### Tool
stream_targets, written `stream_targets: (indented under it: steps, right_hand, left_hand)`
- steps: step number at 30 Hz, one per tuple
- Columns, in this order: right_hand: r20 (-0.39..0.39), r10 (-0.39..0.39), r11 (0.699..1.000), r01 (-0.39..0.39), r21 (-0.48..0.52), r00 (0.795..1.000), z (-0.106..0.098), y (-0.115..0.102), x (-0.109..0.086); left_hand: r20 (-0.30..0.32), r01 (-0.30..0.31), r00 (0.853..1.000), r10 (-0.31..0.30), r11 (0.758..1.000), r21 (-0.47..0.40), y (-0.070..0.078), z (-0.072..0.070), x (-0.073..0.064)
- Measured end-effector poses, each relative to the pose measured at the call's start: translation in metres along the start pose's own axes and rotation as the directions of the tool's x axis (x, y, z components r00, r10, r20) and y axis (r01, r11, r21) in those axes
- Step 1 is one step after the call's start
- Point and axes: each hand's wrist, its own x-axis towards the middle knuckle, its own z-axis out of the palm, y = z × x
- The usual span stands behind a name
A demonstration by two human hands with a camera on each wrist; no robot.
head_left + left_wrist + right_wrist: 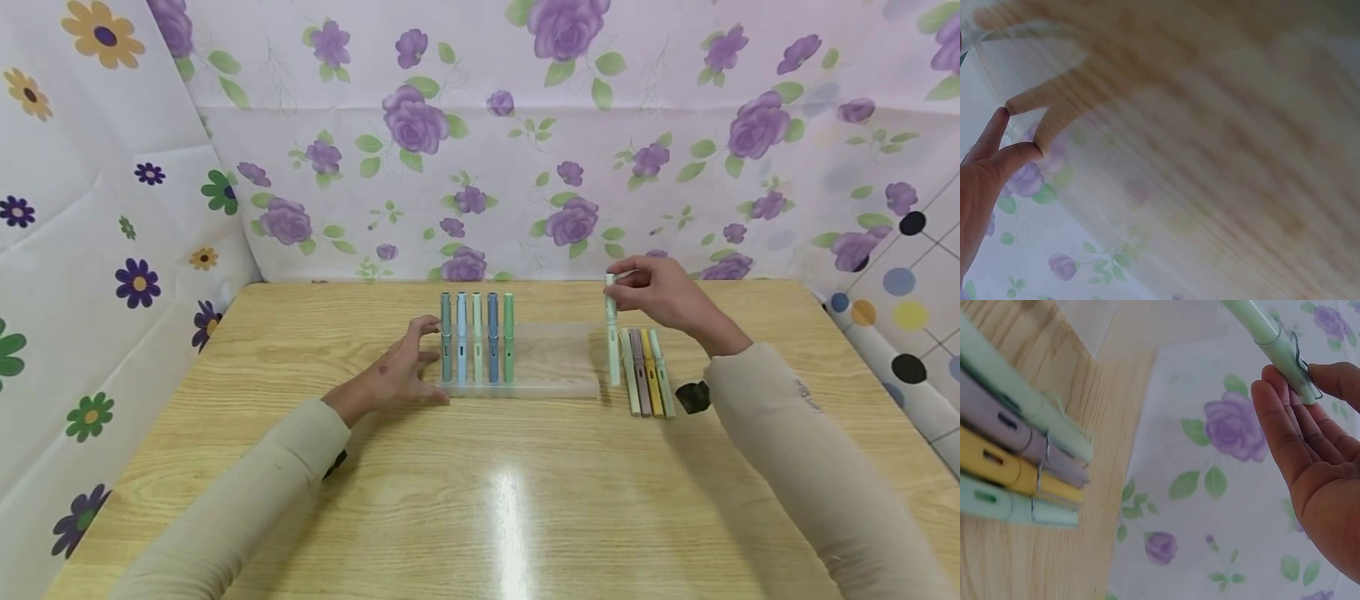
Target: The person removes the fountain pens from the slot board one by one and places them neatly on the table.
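Observation:
My right hand (660,293) pinches a pale mint pen (612,333) by its capped, clipped end. The pen hangs nearly upright beside the right end of a clear display stand (555,390). In the right wrist view, thumb and fingertips meet on the cap of that pen (1282,353). My left hand (401,367) rests at the stand's left end, fingers spread. Its thumb and a finger (1019,156) touch a surface in the left wrist view. Several capped pens, including a dark green one (447,350) and a green one (508,350), stand in a row on the stand's left half.
Right of the stand, several pens lie side by side on the wooden table (420,500), among them a purple-grey pen (641,375) and a yellow pen (652,375). A flowered cloth (480,167) hangs behind the table. A black object (692,397) is by the right wrist.

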Motion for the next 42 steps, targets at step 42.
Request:
stream_targets:
  steps: [42]
  right_hand:
    - [0.039,0.269,0.959,-0.271,0.088,0.962,-0.034,0.102,-0.031]
  left_hand:
    - [0.004,0.007,1.000,-0.007,1.000,0.006,0.001,-0.002,-0.001]
